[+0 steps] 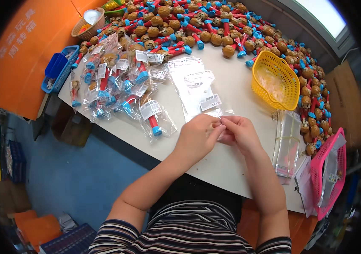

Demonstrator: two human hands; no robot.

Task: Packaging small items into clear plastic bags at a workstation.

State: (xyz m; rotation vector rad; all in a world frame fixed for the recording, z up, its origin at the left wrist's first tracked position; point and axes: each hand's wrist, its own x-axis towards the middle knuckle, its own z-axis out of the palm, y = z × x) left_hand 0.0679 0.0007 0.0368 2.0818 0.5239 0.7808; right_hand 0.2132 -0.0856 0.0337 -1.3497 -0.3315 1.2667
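The labelled bags (195, 82) lie flat on the table (244, 169), long axis running roughly 11 to 5 o'clock; which end opens, I cannot tell. At their 5 o'clock end, the left hand (199, 133) and right hand (239, 129) meet in narrow fingertip pinches, what is between them hidden. The step seems to be fine fingertip work, calling for light, steady pressure from both. Outward: bagged toys (150, 110) at 9, yellow basket (291, 86) at 3, loose toys (214, 39) at 12.
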